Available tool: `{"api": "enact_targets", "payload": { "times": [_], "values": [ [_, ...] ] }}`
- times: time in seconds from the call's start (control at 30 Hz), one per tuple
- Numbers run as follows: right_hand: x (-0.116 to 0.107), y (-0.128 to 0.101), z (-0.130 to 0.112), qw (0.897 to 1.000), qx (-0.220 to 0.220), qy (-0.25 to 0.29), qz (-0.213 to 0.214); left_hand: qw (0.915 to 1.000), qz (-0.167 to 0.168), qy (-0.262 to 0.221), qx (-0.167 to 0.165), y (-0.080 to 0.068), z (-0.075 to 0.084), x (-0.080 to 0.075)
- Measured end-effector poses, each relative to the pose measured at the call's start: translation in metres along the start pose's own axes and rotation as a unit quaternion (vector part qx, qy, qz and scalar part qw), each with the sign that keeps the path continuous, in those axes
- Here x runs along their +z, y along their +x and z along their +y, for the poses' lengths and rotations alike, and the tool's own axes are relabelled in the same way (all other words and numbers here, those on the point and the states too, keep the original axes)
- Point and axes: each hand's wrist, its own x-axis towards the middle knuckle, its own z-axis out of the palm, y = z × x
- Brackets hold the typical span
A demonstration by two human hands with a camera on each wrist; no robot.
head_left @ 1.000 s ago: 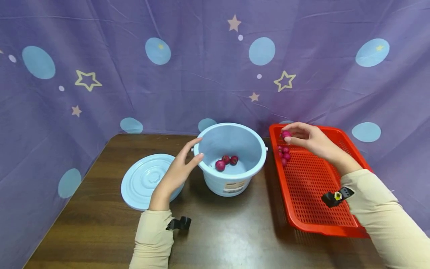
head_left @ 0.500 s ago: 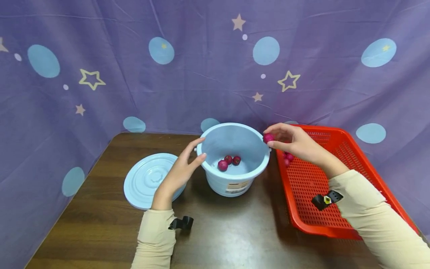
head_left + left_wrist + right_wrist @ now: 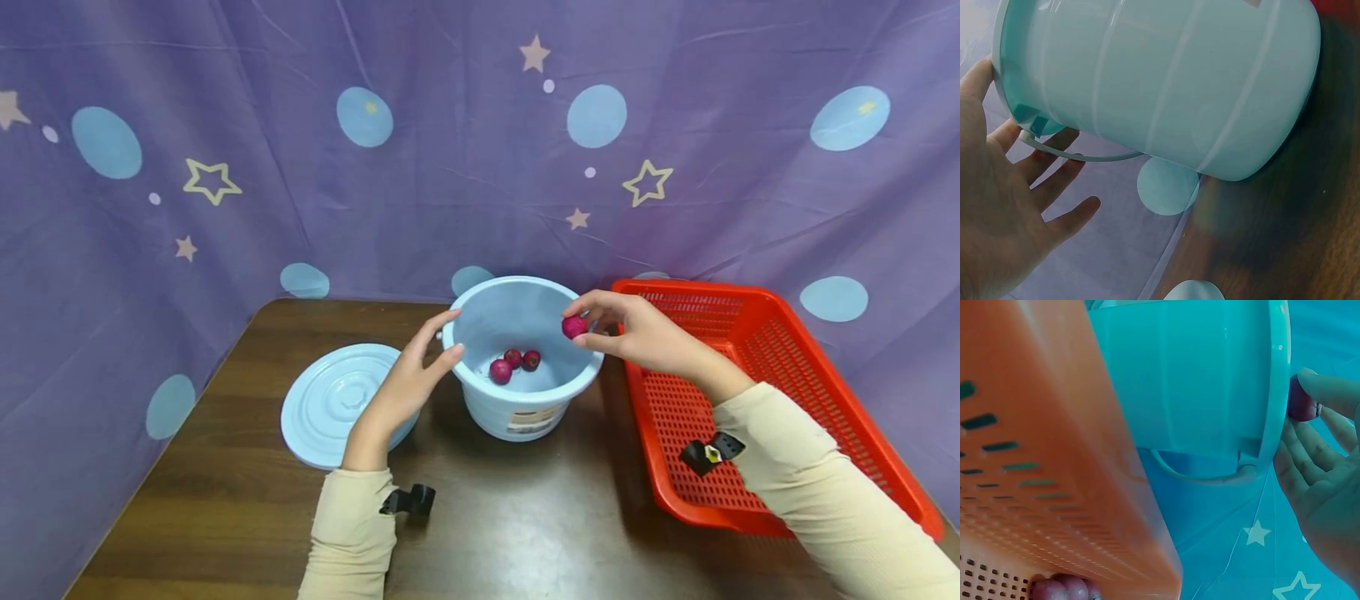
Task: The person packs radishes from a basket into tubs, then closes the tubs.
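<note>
A small round magenta fruit [image 3: 574, 327] sits pinched in the right hand [image 3: 637, 337] fingertips [image 3: 592, 340] above the pale blue plastic bucket's [image 3: 525, 417] right rim; the left hand [image 3: 401, 385], fingers relaxed and spread, touches its left rim.

bucket [image 3: 525, 392] mouth open above, tray [image 3: 780, 400] wall close right, lid [image 3: 330, 404] left

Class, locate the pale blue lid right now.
In the head view, the lid lies flat on the table, left of the bucket, behind the left hand.
</note>
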Motion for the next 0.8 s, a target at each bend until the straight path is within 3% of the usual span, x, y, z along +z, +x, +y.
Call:
{"api": "enact_targets", "payload": {
  "times": [0.23,0.43,0.67,0.8],
  "values": [
    [0.003,0.002,0.000,1.000,-0.014,-0.022,0.004,0.9999,-0.009,-0.006,-0.013,0.002,0.000,0.000],
    [0.002,0.001,0.003,1.000,-0.015,-0.008,0.009,0.9998,-0.010,-0.004,-0.016,0.002,0.002,-0.002],
    [-0.010,-0.008,0.008,0.999,0.007,0.033,0.034,1.0000,0.001,0.005,-0.001,0.000,0.000,-0.002],
    [-0.018,-0.016,0.016,0.998,0.024,0.029,0.049,1.0000,0.001,0.002,0.004,0.000,0.000,-0.001]
  ]
}}
